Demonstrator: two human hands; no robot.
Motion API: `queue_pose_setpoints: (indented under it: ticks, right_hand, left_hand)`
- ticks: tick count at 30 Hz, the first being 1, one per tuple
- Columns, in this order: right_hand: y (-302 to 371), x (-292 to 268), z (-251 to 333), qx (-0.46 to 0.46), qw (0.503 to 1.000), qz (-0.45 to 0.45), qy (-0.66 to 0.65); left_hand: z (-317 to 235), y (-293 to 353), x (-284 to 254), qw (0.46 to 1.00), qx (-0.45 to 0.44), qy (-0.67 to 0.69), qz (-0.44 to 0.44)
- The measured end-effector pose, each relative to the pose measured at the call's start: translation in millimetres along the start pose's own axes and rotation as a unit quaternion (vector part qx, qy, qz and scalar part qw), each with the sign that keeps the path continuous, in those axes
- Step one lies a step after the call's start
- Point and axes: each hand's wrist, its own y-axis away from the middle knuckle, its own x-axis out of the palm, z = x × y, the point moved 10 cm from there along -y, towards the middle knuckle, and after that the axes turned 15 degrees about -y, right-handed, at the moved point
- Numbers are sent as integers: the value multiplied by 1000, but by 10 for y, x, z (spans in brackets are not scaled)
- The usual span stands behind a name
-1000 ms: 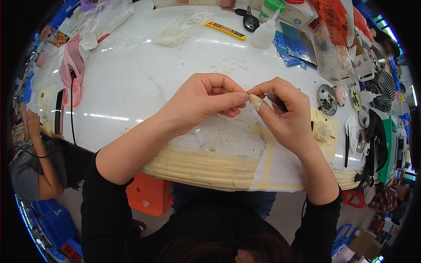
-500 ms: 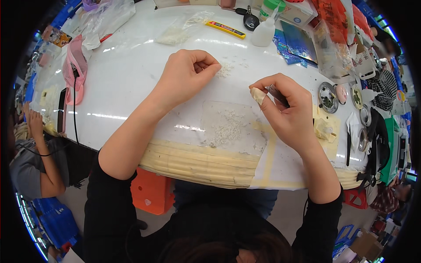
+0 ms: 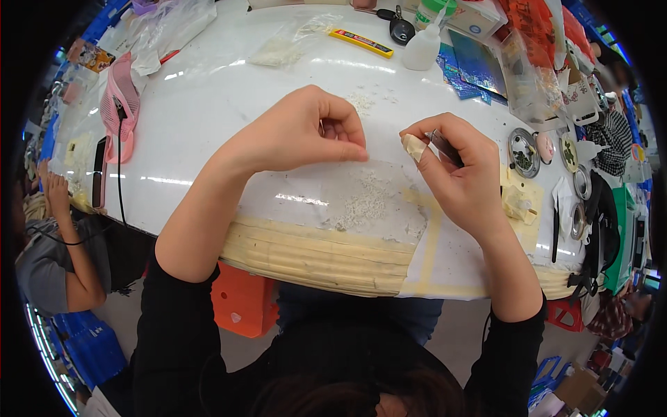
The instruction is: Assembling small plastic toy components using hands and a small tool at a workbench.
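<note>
In the head view, the left hand hangs over the white table, its thumb and forefinger tips close together and its other fingers curled in; whether a bit is pinched there cannot be told. The right hand grips a small dark metal tool in its bent fingers, with a pale tape wrap around its thumb. The pile of white bits lies between the forearms, nearer the person than the fingertips, and a smaller scatter lies beyond the left hand, partly near its knuckles.

Farther off are a clear bag, a yellow box, a car key, a white squeeze bottle and shiny blue sheets. Right of the right hand, a round metal dish holding dark green pieces and a yellow pad crowd that side, with a black stick beyond. At far left, a black cord runs down from a pink mesh pouch.
</note>
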Motion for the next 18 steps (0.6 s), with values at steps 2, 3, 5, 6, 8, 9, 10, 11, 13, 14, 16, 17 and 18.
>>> queue_pose_setpoints:
  ticks: [2,3,5,6,8,9,10,11,13,14,16,17,18]
  right_hand:
    - [-2,5,0,-8,1000,-5,-9]
    - [-1,2,3,-5,1000,-4,-5]
    - [-11,5,13,-1,1000,0,0]
    - [-14,11,13,0,1000,0,-3]
    - [-12,16,5,4,1000,0,-7]
    - [-13,18,4,2,1000,1,-5]
    - [-12,16,3,0,1000,0,-2]
    - [-12,13,4,-2,1000,0,1]
    - [-10,3,-6,4,1000,0,5]
    - [-10,2,-10,7,1000,1,6]
    - [-10,4,-11,5,1000,-1,2]
    - [-8,3,-14,4,1000,-3,0]
    - [-5,5,-18,4,1000,-3,-3]
  left_hand:
    - [-57,38,148,997,22,-22,73]
    - [-77,41,179,995,30,-44,81]
    - [-93,53,185,992,40,-83,81]
    - [-94,56,176,991,45,-98,75]
    - [-113,56,169,989,59,-122,62]
    - [-130,64,169,987,67,-131,56]
    - [-152,67,168,986,76,-140,50]
    - [-159,62,159,987,77,-137,43]
    - [-173,56,136,988,76,-131,29]
    - [-149,46,94,995,56,-81,12]
    - [-90,25,26,999,18,19,-21]
    - [-73,18,30,995,5,92,-22]
    - [-60,15,41,986,-8,165,-24]
